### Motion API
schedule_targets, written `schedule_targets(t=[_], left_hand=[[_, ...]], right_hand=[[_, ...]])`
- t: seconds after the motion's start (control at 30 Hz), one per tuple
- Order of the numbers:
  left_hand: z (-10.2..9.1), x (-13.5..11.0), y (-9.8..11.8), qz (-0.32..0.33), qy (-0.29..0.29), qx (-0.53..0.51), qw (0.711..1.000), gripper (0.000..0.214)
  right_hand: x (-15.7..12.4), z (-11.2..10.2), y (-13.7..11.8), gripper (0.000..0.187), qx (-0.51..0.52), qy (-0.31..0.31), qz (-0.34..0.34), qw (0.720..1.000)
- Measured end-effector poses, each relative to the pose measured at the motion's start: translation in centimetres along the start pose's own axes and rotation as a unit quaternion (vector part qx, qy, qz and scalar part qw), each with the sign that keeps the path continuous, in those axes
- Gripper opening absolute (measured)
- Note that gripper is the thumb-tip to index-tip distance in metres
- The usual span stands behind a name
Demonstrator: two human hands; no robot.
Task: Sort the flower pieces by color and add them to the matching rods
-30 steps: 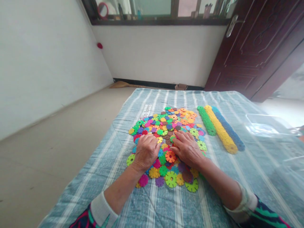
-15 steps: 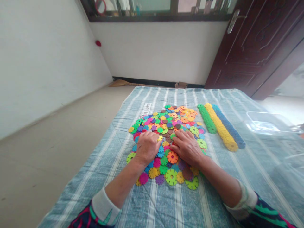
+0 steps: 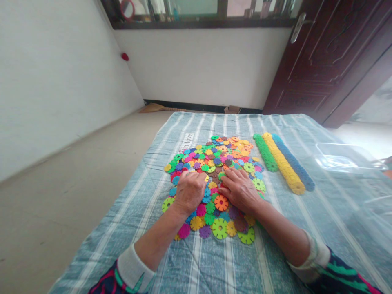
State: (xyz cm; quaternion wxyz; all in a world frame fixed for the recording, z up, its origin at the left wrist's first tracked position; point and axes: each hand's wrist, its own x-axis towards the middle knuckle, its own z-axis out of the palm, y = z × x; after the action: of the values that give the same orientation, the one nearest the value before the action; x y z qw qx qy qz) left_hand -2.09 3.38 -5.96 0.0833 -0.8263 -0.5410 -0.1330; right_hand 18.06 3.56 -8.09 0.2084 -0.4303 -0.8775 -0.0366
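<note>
A heap of flat, notched plastic discs (image 3: 214, 163) in many colours lies spread on a blue striped blanket (image 3: 214, 261). My left hand (image 3: 190, 191) rests on the near left part of the heap, knuckles up, fingers curled down onto the discs. My right hand (image 3: 240, 188) lies beside it, fingers bent and pressing on discs near a brown one (image 3: 217, 176). Whether either hand pinches a disc is hidden under the fingers. An orange disc (image 3: 221, 202) lies between the two hands.
Three long rods of stacked discs, green (image 3: 265, 152), yellow (image 3: 283, 163) and blue (image 3: 295, 165), lie right of the heap. A clear plastic box (image 3: 346, 157) sits at the far right. A bare floor (image 3: 61, 183) lies left; a dark wooden door (image 3: 330, 61) stands behind.
Both hands stay on the heap almost where they were. The view has tilted slightly; the fingers have shifted a little over the discs.
</note>
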Motion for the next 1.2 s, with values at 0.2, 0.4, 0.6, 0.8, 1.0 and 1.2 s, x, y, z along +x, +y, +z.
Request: schedule_targets(t=[0.2, 0.4, 0.6, 0.8, 1.0, 1.2], left_hand=[[-0.01, -0.12, 0.0, 0.031, -0.002, 0.041, 0.999, 0.015], [0.61, -0.26, -0.51, 0.064, 0.013, 0.059, 0.996, 0.012], [0.81, -0.51, -0.65, 0.089, 0.037, 0.079, 0.992, 0.014], [0.66, -0.78, -0.49, 0.101, 0.066, 0.079, 0.99, 0.016], [0.64, -0.68, -0.44, 0.085, 0.043, 0.059, 0.994, 0.017], [0.15, -0.59, -0.22, 0.078, 0.003, 0.054, 0.996, 0.017]], right_hand=[[0.04, -0.1, -0.05, 0.023, 0.0, -0.004, 0.001, 1.0], [-0.03, 0.19, -0.05, 0.024, -0.003, 0.014, -0.003, 1.0], [-0.1, 0.4, 0.0, 0.023, -0.002, 0.021, -0.002, 1.0], [-0.14, 0.46, 0.09, 0.023, 0.004, 0.02, -0.005, 1.0], [-0.15, 0.68, 0.22, 0.024, 0.004, 0.028, -0.01, 1.0], [-0.08, 0.4, 0.1, 0.025, 0.0, 0.026, -0.008, 1.0]])
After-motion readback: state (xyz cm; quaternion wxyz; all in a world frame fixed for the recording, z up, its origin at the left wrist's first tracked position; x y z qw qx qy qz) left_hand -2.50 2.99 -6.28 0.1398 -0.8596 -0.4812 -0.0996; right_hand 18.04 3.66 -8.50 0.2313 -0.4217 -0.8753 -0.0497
